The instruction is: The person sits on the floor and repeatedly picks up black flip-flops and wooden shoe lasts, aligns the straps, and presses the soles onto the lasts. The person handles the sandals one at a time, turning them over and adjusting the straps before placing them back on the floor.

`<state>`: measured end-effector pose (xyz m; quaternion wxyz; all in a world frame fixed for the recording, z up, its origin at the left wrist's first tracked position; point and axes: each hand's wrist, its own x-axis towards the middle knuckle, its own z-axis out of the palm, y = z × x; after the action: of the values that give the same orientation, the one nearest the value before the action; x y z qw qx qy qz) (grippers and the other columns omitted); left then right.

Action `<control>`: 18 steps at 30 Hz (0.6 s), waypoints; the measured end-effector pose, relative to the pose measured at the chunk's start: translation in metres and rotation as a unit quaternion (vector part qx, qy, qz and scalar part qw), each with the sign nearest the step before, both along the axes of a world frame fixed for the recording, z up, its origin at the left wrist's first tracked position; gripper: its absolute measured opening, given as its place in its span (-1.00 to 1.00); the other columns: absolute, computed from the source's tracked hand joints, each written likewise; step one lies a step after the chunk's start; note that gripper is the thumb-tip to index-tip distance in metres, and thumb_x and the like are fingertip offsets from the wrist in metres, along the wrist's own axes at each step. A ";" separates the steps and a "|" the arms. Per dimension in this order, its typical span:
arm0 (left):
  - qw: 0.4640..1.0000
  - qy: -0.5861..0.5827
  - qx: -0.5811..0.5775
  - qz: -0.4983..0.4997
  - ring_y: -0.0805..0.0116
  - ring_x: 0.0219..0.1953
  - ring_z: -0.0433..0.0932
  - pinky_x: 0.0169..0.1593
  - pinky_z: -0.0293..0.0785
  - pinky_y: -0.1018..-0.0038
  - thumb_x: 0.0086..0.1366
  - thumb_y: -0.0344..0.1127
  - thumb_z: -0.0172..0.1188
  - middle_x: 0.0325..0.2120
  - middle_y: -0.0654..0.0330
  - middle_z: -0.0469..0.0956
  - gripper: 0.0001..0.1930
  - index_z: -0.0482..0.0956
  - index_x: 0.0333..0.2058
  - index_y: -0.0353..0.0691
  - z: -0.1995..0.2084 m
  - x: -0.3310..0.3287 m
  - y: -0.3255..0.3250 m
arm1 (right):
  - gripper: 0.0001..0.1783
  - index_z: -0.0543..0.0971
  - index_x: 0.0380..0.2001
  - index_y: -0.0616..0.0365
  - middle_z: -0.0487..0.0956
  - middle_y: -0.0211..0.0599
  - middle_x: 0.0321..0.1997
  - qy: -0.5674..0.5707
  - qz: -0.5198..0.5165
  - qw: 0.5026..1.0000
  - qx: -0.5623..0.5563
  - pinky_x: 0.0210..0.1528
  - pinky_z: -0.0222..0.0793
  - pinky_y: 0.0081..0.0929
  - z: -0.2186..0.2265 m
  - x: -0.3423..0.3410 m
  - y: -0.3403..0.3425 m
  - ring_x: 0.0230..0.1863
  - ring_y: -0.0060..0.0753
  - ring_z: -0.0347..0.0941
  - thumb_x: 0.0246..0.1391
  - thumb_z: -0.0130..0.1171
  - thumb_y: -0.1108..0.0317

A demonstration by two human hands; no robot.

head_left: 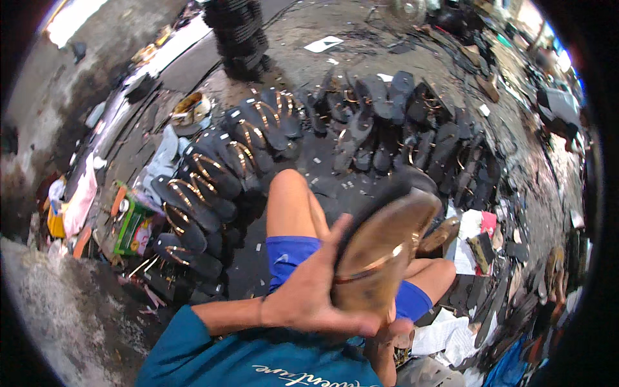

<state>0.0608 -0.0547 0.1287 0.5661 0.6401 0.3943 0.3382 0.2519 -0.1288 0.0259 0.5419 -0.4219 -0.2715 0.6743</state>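
Note:
My left hand point(302, 298) is wrapped round the left edge and heel end of a sandal point(380, 248), its thumb across the lower end. The sandal has a thick black sole and a thin gold strap, with a glossy brown shoe last apparently fitted in it. It is held tilted above my lap, toe pointing away and to the right. My right hand point(394, 330) is just below the heel end, its fingers curled closed and partly hidden; what they grip is not visible. A second brown last point(440, 236) shows behind the sandal, beside my right knee.
Black sandals with gold straps point(209, 173) lie in an arc at the left, and more dark sandals point(387, 138) lie ahead. A round tin point(191, 108) and a green package point(133, 226) are at the left. Papers point(445, 335) and scraps are at the right. A dark stack point(237, 39) stands far off.

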 end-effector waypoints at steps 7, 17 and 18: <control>0.986 0.083 -0.118 -0.081 0.08 -0.17 0.64 -0.07 0.52 0.23 0.51 0.08 0.01 -0.19 -0.07 0.64 -0.52 0.63 0.05 -0.21 -0.026 -0.014 0.002 | -0.46 0.34 0.06 0.22 0.43 -0.27 -0.01 -0.038 0.026 0.998 -0.035 -0.09 0.27 -0.44 0.003 0.007 -0.012 -0.06 -0.46 0.32 0.16 0.26 0.14; 0.944 -0.168 -0.264 -0.103 0.55 -0.33 0.24 -0.22 0.27 0.48 0.62 -0.01 -0.20 -0.46 0.38 0.29 -0.57 0.41 -0.24 -0.29 -0.058 -0.005 -0.068 | -0.17 0.19 0.24 0.19 0.32 -0.17 0.17 -0.030 0.040 0.995 -0.081 0.13 0.18 -0.32 0.021 0.016 -0.022 0.15 -0.29 0.22 0.01 0.36 0.12; 0.939 -0.165 -0.278 -0.114 0.57 -0.33 0.23 -0.22 0.26 0.50 0.62 -0.02 -0.20 -0.46 0.41 0.28 -0.57 0.42 -0.24 -0.28 -0.060 -0.007 -0.070 | -0.14 0.18 0.25 0.19 0.30 -0.16 0.18 -0.027 0.040 0.995 -0.085 0.15 0.17 -0.31 0.020 0.016 -0.019 0.17 -0.27 0.21 0.00 0.37 0.12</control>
<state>0.0536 -0.1248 0.0682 0.8135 0.4327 0.2981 0.2492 0.2682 -0.1480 0.0459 0.4693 -0.4728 -0.2445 0.7046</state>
